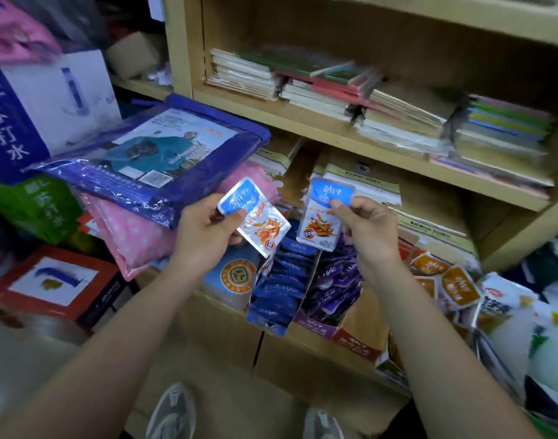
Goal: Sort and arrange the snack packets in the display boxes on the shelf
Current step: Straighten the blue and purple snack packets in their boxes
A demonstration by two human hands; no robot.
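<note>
A: Material of the two packets?

B: Glossy plastic film, flat and rectangular, corners rounded. Blue band at the top with white lettering. Below that, silvery-clear film printed with orange-red snack pieces.

A: Held how?

B: Tilted left packet (265, 229), pinched at its blue end between thumb and fingers of the left hand (204, 229). Upright right packet (322, 226), pinched at the blue band by the right hand (369, 229). Both raised in front of the lower shelf level, just above the display boxes, a small gap between them.

A: Underneath?

B: Cardboard blue display box (266, 323), filled with a tight row of dark blue packets (284, 280) on edge. Just beside it on the right, a purple display box (315, 327) crammed with crinkled purple packets (334, 280). Further right, loose orange packets (458, 283) in a heap.

A: And around?

B: Pale wooden shelf (318, 126), smooth boards. Upper level stacked with thin notebooks (246, 74), some in clear wrap. To the left, a shiny blue raincoat pack (163, 153) lying on a pink polka-dot pack (128, 232). At the bottom edge, grey shoes (173, 410) on the floor.
</note>
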